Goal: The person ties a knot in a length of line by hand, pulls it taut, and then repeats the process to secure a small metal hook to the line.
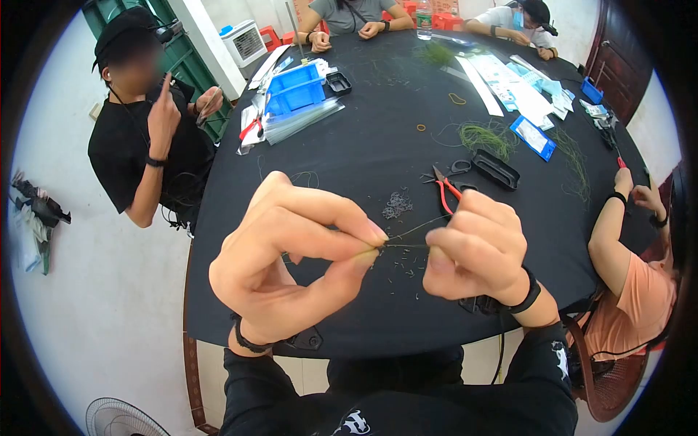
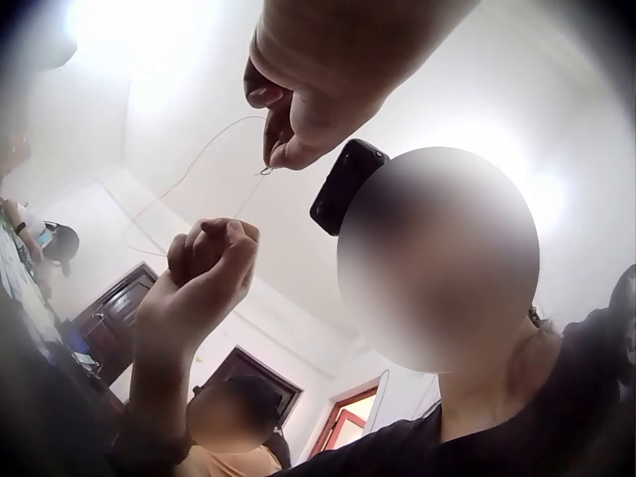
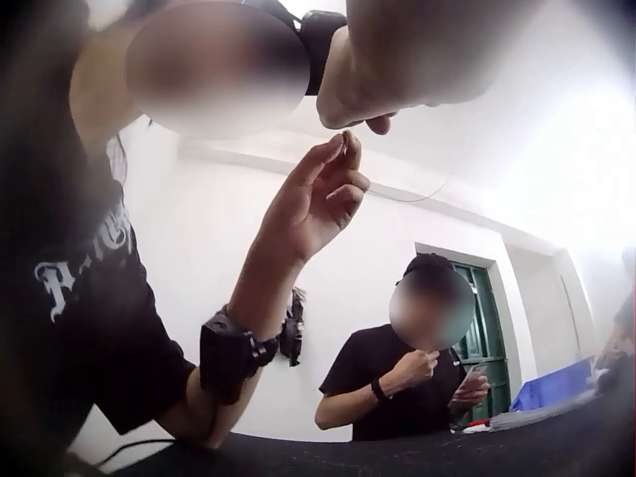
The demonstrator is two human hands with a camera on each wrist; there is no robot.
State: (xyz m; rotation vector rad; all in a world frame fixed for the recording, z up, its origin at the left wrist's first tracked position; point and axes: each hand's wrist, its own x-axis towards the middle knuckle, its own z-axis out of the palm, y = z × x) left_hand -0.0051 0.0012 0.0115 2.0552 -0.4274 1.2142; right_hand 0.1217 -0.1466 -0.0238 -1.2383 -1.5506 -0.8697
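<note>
The left hand point(image 1: 298, 254) pinches a tiny dark hook-like piece point(image 2: 264, 172) between thumb and fingertips, above the table's near part. Beside it, the right hand point(image 1: 476, 251) is curled round a thin greenish line point(image 1: 408, 245) that runs taut between the hands; a second strand slants up toward the right knuckles. In the left wrist view a loose length of the line point(image 2: 189, 164) loops out to the side. Under the hands lie small dark hooks point(image 1: 397, 205) in a pile and short clippings. Red-handled pliers point(image 1: 445, 190) lie just behind the right hand.
On the black table point(image 1: 363, 145) are a green line tangle point(image 1: 486, 139), black tray point(image 1: 496, 169), blue packet point(image 1: 533, 138), blue bin point(image 1: 294, 91), plastic sleeves point(image 1: 302, 120), papers point(image 1: 520, 91) and a bottle point(image 1: 424, 20). Several people are around the table.
</note>
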